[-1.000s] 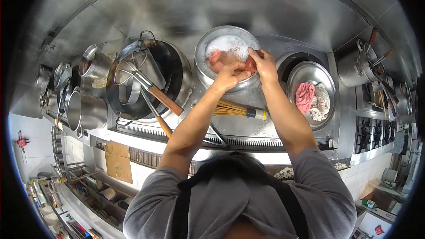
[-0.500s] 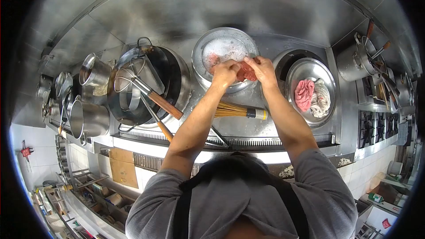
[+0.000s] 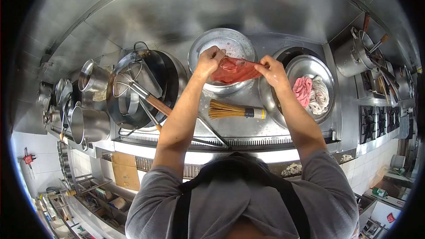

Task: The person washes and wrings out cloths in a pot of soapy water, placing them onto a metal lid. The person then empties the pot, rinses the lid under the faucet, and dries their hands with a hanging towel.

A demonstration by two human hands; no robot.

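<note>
The left hand (image 3: 210,60) pinches one end of a red cloth (image 3: 234,71), and the right hand (image 3: 272,71) pinches the other. It is above the near side of the metal bowl (image 3: 197,45). A soft, even pull should hold it flat. Both arms reach forward.
</note>
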